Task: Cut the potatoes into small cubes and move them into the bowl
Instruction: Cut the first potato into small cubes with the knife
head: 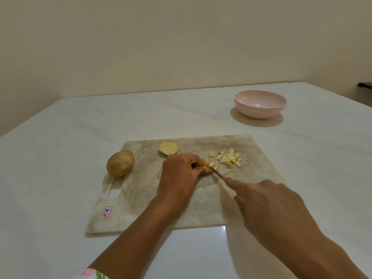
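Left hand (181, 170) pinches a pale-yellow potato piece (211, 164). Right hand (267, 200) grips the knife (218, 175), forefinger along the blade. Small cubes (229, 158) lie just beside.

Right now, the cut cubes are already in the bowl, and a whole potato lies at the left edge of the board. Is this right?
Not quite. In the head view the cubes lie on the board, not in the bowl, which looks empty. The whole potato is at the board's left edge.

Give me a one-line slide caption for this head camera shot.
Dicing: left hand pins a potato piece while right hand dices it with a knife on the cutting board; bowl empty.
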